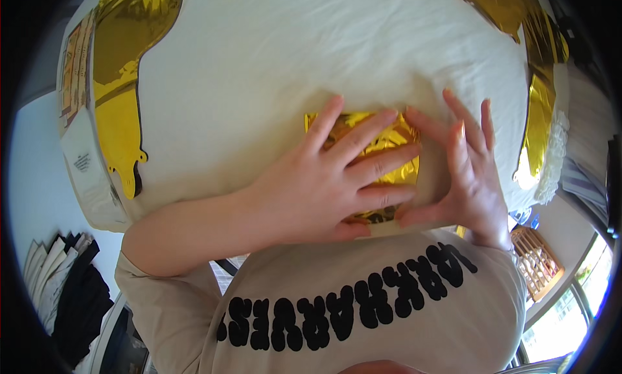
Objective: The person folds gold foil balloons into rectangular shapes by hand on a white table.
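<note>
Head view, looking down: my left hand [324, 180] lies flat and spread on a crumpled square of shiny gold foil [389, 141], pressing it against the cream-white fabric work surface [272, 69] — fingers open, nothing grasped, the palm covering the square's lower left part. The foil shows between and beyond my fingertips, its upper edge and right corner bare. My right hand [470, 180] stands just beside it on the right, also open: the thumb lies along the foil's lower right edge and the forefinger touches its upper right corner, the other fingers splayed on the fabric. The square sits near the surface's front edge, close to my beige printed shirt [363, 309]. Larger pieces of cut gold foil [120, 63] lie on the fabric at far left, and more gold foil strips [541, 108] at far right — both well apart from my hands. Folded dark and light cloths [65, 290] lie stacked at lower left.
</note>
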A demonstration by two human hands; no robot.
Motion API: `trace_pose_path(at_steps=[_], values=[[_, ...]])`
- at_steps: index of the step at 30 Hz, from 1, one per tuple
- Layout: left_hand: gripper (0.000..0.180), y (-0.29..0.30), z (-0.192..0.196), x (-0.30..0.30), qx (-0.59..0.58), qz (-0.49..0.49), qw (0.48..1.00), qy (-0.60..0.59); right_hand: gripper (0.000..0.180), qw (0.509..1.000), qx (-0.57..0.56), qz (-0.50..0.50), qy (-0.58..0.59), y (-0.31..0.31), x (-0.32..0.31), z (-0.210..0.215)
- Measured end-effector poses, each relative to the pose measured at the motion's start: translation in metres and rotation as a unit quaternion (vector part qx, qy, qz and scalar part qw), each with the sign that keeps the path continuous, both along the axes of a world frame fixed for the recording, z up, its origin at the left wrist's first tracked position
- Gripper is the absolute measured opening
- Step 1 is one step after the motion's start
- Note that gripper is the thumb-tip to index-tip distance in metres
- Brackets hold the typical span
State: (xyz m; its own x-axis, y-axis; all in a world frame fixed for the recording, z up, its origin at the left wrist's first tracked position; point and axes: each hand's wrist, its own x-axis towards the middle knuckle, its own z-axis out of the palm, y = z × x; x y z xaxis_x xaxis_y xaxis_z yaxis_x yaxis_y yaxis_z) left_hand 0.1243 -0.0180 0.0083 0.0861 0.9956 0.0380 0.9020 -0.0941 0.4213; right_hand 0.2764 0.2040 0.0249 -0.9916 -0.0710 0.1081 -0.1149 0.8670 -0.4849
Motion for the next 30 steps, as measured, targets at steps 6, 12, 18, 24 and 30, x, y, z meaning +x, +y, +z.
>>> trace_pose_path(at_steps=[6,12,18,24,30], values=[[0.075,-0.001,-0.001,-0.005,0.071,0.021,0.996,-0.056,0.164,0.998,0.062,0.001,-0.006,0.002,0.001,-0.002],[0.069,0.003,-0.011,-0.004,0.146,0.016,0.988,0.044,0.165,0.998,0.059,-0.018,0.013,0.004,0.004,-0.011],[0.061,0.001,-0.02,-0.005,0.115,-0.015,0.987,0.11,0.159,0.995,0.076,-0.008,-0.059,-0.002,0.006,-0.002],[0.054,0.002,-0.019,-0.004,0.09,-0.02,0.99,0.111,0.106,0.975,0.141,0.042,0.169,-0.009,0.025,0.011],[0.047,0.006,-0.023,-0.005,0.113,-0.021,0.987,0.109,0.045,0.963,0.141,0.066,0.22,-0.085,0.063,-0.021]])
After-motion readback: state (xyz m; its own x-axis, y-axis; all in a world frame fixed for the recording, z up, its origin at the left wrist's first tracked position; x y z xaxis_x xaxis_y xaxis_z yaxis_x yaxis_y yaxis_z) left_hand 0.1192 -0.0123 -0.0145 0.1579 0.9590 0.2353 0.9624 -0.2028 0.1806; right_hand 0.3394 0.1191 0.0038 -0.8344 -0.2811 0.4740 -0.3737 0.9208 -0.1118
